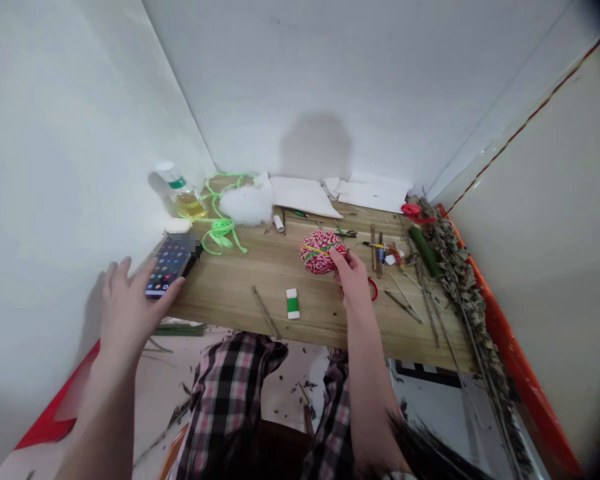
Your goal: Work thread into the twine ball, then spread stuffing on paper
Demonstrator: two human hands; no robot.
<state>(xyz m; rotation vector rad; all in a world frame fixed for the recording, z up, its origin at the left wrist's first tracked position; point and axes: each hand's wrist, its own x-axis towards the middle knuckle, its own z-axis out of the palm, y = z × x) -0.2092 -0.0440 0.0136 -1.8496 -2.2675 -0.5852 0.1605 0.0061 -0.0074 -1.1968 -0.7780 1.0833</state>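
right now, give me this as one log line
left hand: at phone | right hand: touching yarn ball | back left: bottle

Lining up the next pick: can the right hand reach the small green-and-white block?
Likely yes: the block lies near the right hand with bare table between; the yarn ball sits farther back.

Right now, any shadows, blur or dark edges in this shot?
Head view: a soft shadow on the back wall, another on the left wall beside the left hand; head view: pixelation near the top of the phone; head view: right-hand corners darkened.
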